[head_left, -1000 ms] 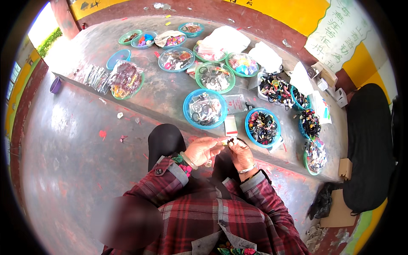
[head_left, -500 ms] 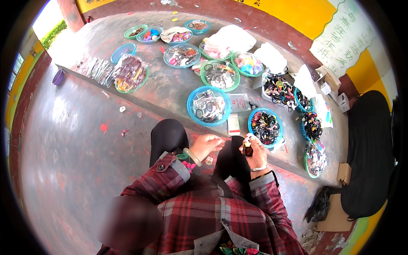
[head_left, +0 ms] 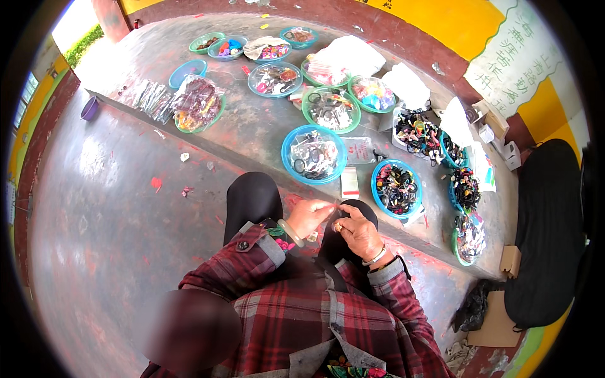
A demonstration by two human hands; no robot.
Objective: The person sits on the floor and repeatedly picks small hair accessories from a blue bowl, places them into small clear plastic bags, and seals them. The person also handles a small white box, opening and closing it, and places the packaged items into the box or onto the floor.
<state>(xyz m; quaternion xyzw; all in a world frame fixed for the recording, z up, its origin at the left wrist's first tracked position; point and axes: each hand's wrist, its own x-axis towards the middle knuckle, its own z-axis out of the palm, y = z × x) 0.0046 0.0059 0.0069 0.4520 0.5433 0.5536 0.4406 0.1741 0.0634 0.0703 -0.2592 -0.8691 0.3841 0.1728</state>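
My left hand (head_left: 309, 215) is over my lap between the knees, its thumb and fingertips pinched together. Whatever is between them is too small to name. Almost touching it, my right hand (head_left: 362, 235) lies over my right knee with the index finger reaching toward the left fingertips. Its other fingers are curled, and a small yellowish bit shows near the thumb; most of what they hold is hidden. Closest to the right hand stands a blue basin (head_left: 375, 200) full of dark hair ties (head_left: 397, 189) with colourful trims. A white and red flat box (head_left: 350, 183) lies beside that basin.
On the raised concrete ledge (head_left: 252, 123) stand several blue and green basins, among them a blue basin (head_left: 285, 165) of bagged pieces. White sacks (head_left: 353, 55) lie behind. Rightward are a long black case (head_left: 545, 233) and a black plastic bag (head_left: 474, 305). A purple basin (head_left: 90, 108) sits far left.
My right hand has moved left toward the left hand and turned, its index finger now stretched out. The dark item it held is now hidden. My left hand has hardly moved.
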